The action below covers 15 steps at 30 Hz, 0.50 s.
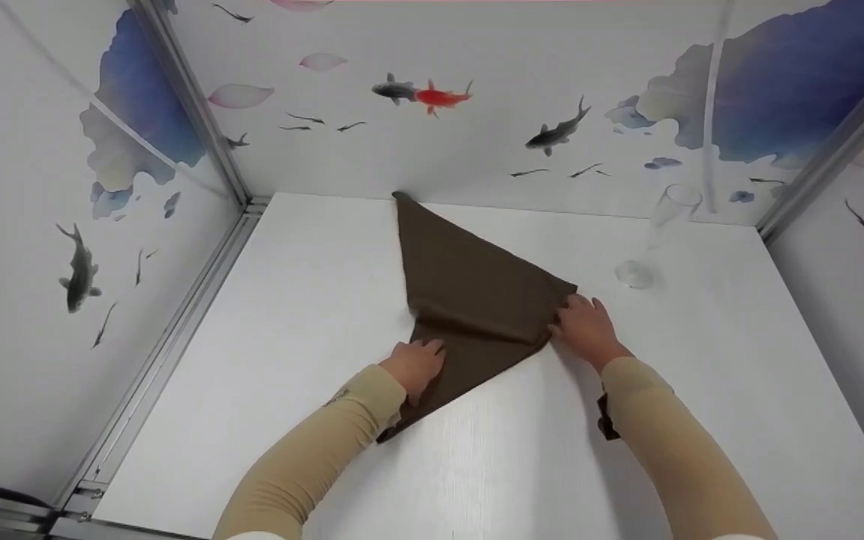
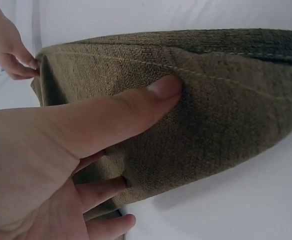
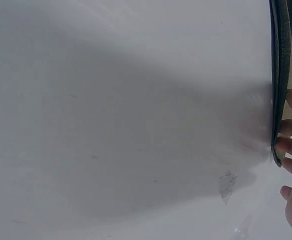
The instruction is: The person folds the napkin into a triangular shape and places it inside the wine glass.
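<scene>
While both forearms reach forward in tan sleeves [image 1: 312, 450], seen from the head, the left hand [image 1: 415, 367] lies palm down over the near part of a brown cloth [image 1: 477, 277], and the right hand [image 1: 586, 330] bends in at its right corner. Creased between the two hands, the cloth spreads over the white table [image 1: 747, 360] to a point beyond them; a tall, clear glass [image 1: 663, 223] stands past the right hand.

From the left wrist, the left hand is loosely spread, its thumb resting on the coarse weave beside pale stitching, fingers apart below. Farther off, the right hand pinches a corner between drawn-in fingertips.

From the right wrist, thin, dark layers of cloth edge run along those fingertips, touching them, beside the smooth tabletop.
</scene>
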Motion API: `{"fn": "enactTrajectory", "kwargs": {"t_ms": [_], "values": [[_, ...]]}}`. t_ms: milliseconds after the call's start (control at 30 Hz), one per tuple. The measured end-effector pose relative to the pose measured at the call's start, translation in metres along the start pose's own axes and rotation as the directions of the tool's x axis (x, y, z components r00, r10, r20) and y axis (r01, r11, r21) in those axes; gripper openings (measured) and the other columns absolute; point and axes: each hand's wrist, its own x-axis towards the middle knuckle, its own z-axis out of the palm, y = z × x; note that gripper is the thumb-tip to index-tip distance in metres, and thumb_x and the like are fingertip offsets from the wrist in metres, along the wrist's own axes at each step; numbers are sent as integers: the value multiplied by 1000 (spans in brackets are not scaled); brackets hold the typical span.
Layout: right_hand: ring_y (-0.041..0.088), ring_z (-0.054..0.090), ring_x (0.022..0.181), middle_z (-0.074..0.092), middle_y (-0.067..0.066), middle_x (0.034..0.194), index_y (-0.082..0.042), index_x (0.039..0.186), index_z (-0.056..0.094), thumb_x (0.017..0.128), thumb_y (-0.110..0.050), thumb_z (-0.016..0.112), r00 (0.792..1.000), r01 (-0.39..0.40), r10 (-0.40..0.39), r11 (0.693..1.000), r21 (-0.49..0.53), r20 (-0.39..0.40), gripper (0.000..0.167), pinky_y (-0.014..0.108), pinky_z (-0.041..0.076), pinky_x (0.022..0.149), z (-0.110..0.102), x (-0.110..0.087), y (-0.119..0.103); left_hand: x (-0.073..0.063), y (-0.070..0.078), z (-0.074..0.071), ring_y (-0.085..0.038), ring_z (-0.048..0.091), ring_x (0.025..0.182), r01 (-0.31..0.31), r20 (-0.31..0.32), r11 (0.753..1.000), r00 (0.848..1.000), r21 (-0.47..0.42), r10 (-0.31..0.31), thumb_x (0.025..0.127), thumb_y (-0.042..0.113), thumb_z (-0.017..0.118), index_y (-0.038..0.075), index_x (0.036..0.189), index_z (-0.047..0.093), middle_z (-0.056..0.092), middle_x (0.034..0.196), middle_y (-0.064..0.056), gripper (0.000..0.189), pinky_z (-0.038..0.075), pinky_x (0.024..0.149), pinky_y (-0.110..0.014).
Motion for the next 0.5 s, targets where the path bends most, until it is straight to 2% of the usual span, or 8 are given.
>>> {"fn": "enactTrajectory", "kwargs": {"t_ms": [200, 267, 400, 500], "values": [[41, 42, 129, 52, 24, 134, 4, 118, 62, 96, -28, 63, 999, -4, 4, 1000, 6, 50, 39, 61, 31, 104, 0, -2, 2, -2, -1, 2, -22, 57, 107, 5, -8, 998, 1000, 66, -4, 71, 38, 88, 9, 148, 42, 47, 126, -11, 94, 54, 80, -38], [41, 44, 127, 53, 24, 134, 4, 117, 62, 95, -28, 65, 998, -8, 6, 1000, 22, 55, 39, 60, 34, 102, 3, -2, 5, -3, -1, 2, -23, 57, 104, 11, -26, 997, 1000, 80, -9, 77, 34, 84, 9, 145, 45, 49, 123, -11, 83, 53, 78, -37], [43, 53, 115, 58, 26, 125, 5, 111, 63, 93, -27, 68, 998, -11, 8, 999, 50, 63, 37, 55, 44, 93, 1, -4, 5, -5, -2, 1, -22, 56, 97, 41, -87, 995, 996, 89, -33, 92, 23, 69, 9, 136, 55, 55, 114, -10, 49, 53, 74, -34], [43, 56, 106, 60, 26, 115, 7, 107, 62, 92, -25, 69, 997, -34, 28, 996, 79, 76, 36, 52, 47, 88, -4, -6, 1, -8, -3, 1, -21, 58, 91, 64, -115, 995, 992, 77, -55, 97, 19, 60, 8, 131, 58, 56, 108, -10, 37, 53, 71, -32]]}}
